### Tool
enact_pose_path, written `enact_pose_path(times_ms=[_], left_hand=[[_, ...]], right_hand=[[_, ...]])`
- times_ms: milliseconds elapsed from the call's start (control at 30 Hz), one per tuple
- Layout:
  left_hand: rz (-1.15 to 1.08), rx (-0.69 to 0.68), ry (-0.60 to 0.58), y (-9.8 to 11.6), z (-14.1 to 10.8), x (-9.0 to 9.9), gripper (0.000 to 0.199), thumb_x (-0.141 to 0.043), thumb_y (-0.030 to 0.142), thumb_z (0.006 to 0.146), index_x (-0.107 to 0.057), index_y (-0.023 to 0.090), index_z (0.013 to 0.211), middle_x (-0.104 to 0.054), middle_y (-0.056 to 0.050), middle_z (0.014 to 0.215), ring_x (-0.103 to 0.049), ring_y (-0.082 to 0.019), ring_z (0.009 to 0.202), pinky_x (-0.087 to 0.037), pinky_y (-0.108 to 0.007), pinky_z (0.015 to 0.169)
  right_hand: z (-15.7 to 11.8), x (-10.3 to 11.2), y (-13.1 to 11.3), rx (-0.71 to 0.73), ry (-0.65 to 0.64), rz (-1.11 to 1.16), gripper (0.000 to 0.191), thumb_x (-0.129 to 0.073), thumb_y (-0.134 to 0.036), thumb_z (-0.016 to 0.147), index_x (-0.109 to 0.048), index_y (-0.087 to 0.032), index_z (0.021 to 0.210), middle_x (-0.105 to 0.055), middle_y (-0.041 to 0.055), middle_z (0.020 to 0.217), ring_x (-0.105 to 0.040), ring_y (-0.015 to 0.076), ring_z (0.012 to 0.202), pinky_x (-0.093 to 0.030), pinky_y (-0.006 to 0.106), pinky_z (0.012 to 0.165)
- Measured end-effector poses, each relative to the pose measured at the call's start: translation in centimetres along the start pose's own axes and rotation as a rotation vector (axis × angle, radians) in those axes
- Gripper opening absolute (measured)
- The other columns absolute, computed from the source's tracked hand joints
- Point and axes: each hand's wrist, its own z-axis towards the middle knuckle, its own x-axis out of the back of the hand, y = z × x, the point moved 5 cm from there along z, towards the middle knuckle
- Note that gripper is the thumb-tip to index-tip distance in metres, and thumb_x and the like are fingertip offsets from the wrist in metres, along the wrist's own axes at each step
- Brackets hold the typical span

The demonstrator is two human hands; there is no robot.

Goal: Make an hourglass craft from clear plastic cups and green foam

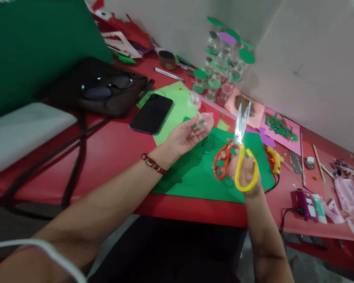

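My left hand is palm up, with a clear, rounded plastic piece between its thumb and fingers. A beaded bracelet circles that wrist. In my right hand are scissors with one red and one yellow handle loop; their blades point away from me, slightly apart. Both hands are above a dark green sheet on the red table. Another clear plastic piece lies beyond my left hand, on light green paper.
Hourglass-shaped clear plastic pieces with green and purple discs stand stacked by the wall. A phone, a black bag with glasses on it and a marker lie left. Rightward are a yellow glue gun, green paper scraps and a purple box.
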Motion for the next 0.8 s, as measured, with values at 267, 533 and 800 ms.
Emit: enact_pose_path(times_ms=[267, 533, 800], left_hand=[[0.074, 0.04, -0.039, -0.4, 0.3, 0.8, 0.032, -0.076, 0.039, 0.095, -0.072, 0.015, 0.115, -0.079, -0.008, 0.088, -0.079, -0.021, 0.085, -0.066, -0.031, 0.081], [0.052, 0.006, -0.026, -0.1, 0.7, 1.0, 0.03, -0.068, 0.04, 0.102, -0.073, 0.013, 0.115, -0.078, -0.006, 0.085, -0.077, -0.015, 0.078, -0.065, -0.024, 0.08], [0.076, 0.0, -0.079, -0.2, 0.4, 0.7, 0.041, -0.068, 0.042, 0.101, -0.072, 0.012, 0.128, -0.082, -0.011, 0.099, -0.08, -0.019, 0.093, -0.065, -0.026, 0.09]], right_hand=[[-0.2, -1.8, 3.5, -0.114, -0.196, 0.21, 0.091, -0.078, -0.085, 0.064, -0.045, -0.036, 0.134, -0.068, 0.0112, 0.126, -0.065, 0.0321, 0.122, -0.063, 0.048, 0.082], [-1.2, -3.9, 3.8, -0.206, -0.452, 0.338, 0.09, -0.07, -0.086, 0.073, -0.043, -0.031, 0.139, -0.068, 0.0172, 0.133, -0.06, 0.0336, 0.134, -0.061, 0.054, 0.091], [-1.0, -3.5, 4.0, -0.231, -0.315, 0.32, 0.087, -0.061, -0.085, 0.08, -0.044, -0.032, 0.147, -0.069, 0.0163, 0.136, -0.061, 0.0337, 0.133, -0.063, 0.053, 0.087]])
